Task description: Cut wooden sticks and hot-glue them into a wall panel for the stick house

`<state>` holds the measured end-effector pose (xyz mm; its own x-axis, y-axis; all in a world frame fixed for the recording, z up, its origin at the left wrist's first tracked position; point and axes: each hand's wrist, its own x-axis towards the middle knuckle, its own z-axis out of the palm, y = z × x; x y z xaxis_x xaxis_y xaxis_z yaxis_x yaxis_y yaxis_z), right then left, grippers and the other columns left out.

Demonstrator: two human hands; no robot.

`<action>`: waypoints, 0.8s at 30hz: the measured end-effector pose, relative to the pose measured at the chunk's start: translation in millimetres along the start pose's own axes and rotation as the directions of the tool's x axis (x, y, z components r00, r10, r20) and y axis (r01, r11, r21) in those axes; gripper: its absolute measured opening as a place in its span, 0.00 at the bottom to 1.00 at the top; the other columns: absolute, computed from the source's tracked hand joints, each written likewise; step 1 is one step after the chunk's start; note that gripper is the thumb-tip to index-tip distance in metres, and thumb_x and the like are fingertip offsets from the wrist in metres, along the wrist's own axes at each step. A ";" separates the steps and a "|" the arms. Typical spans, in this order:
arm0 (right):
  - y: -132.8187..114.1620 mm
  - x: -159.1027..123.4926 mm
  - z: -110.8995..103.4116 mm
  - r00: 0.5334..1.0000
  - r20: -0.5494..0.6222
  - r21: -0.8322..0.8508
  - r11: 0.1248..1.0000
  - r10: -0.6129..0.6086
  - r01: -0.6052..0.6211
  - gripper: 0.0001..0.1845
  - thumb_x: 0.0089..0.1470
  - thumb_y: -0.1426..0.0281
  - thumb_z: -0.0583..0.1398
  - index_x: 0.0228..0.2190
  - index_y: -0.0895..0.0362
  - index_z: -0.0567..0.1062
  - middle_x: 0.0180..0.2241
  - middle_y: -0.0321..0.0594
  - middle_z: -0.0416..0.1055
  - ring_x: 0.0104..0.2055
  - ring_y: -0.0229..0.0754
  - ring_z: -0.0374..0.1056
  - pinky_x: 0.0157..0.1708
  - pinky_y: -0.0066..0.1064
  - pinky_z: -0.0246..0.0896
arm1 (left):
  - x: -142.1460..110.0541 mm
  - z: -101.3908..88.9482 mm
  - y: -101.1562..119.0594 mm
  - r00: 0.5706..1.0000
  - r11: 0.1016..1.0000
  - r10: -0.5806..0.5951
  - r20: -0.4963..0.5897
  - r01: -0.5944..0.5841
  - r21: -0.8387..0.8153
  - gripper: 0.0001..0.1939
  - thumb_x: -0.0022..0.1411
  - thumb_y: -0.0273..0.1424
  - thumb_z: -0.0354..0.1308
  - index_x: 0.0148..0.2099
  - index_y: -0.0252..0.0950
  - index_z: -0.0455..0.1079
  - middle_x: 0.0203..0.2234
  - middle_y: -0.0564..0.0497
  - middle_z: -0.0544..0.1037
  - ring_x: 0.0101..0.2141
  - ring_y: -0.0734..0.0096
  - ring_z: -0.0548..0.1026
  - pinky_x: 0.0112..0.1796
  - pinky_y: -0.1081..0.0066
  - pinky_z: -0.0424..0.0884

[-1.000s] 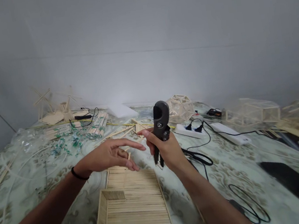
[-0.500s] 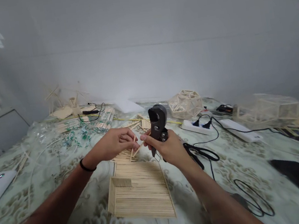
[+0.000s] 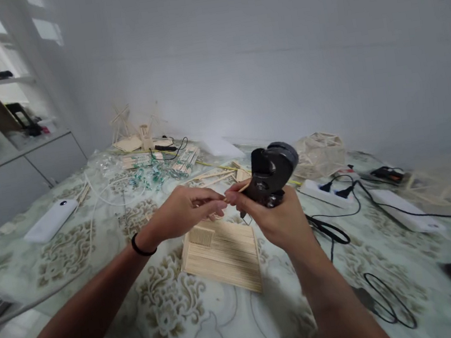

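Observation:
My right hand (image 3: 282, 218) is wrapped around a black hand cutter (image 3: 269, 171), its rounded head pointing up. A thin wooden stick (image 3: 243, 188) runs from beside the cutter to the fingertips of both hands. My left hand (image 3: 187, 211) pinches the stick's end, nearly touching my right fingers. Under the hands lies a panel of wooden sticks (image 3: 234, 257), flat on the patterned tablecloth, with a small upright wall on its left side. The cutter's blades are mostly hidden from this angle.
Loose sticks (image 3: 220, 176), bundled sticks (image 3: 185, 161) and green scraps (image 3: 146, 176) lie behind. A power strip (image 3: 326, 193), black scissors (image 3: 328, 228) and cables are on the right. A wooden frame model (image 3: 320, 153) stands near the wall; a white power bank (image 3: 51, 221) lies left.
My view has swung left, bringing shelves into sight. The hands have come together on the stick, and the cutter has tilted to the right.

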<state>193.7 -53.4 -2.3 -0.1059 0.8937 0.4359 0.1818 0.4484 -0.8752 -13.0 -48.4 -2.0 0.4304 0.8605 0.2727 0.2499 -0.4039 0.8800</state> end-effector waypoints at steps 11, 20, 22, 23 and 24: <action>0.0 -31.7 -4.5 0.993 0.043 0.133 0.985 0.108 -0.113 0.11 0.53 0.60 0.73 0.30 0.55 0.86 0.25 0.37 0.78 0.27 0.41 0.70 0.28 0.32 0.67 | -40.9 33.0 -3.5 0.996 0.964 -0.079 0.048 0.088 -0.250 0.20 0.71 0.47 0.64 0.46 0.34 0.82 0.39 0.44 0.89 0.34 0.62 0.89 0.30 0.73 0.86; 18.5 -73.9 -10.9 0.982 0.025 0.194 0.963 0.185 -0.187 0.17 0.49 0.55 0.75 0.30 0.55 0.85 0.27 0.38 0.79 0.29 0.42 0.72 0.31 0.34 0.70 | -52.6 53.6 -11.7 0.971 0.941 -0.130 0.202 0.185 -0.285 0.16 0.71 0.44 0.65 0.48 0.36 0.82 0.39 0.47 0.88 0.32 0.64 0.89 0.27 0.74 0.86; 23.4 -76.8 -11.8 0.982 0.018 0.200 0.962 0.189 -0.188 0.19 0.50 0.53 0.75 0.30 0.55 0.84 0.27 0.38 0.78 0.28 0.42 0.72 0.31 0.34 0.70 | -54.1 60.2 -14.4 0.966 0.929 -0.151 0.208 0.211 -0.304 0.17 0.72 0.45 0.64 0.48 0.36 0.81 0.37 0.47 0.88 0.31 0.64 0.89 0.29 0.72 0.86; 25.6 -77.4 -12.4 0.981 0.020 0.201 0.961 0.191 -0.191 0.19 0.50 0.52 0.75 0.30 0.56 0.84 0.26 0.38 0.78 0.28 0.42 0.72 0.30 0.34 0.70 | -55.0 63.4 -15.6 0.966 0.924 -0.158 0.206 0.218 -0.314 0.18 0.72 0.46 0.64 0.48 0.36 0.80 0.36 0.47 0.88 0.32 0.63 0.89 0.30 0.72 0.87; 27.6 -77.7 -13.3 0.981 0.026 0.199 0.960 0.193 -0.195 0.20 0.50 0.52 0.75 0.30 0.56 0.84 0.25 0.38 0.77 0.27 0.42 0.72 0.30 0.34 0.70 | -55.8 66.2 -16.7 0.965 0.919 -0.164 0.203 0.224 -0.323 0.18 0.73 0.47 0.63 0.48 0.36 0.80 0.36 0.47 0.88 0.34 0.63 0.89 0.32 0.71 0.87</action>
<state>220.0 -110.3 -57.5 -0.0941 0.9629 0.2529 0.0001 0.2540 -0.9672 16.3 -110.2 -57.7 0.5508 0.8337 0.0402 0.0458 -0.0783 0.9959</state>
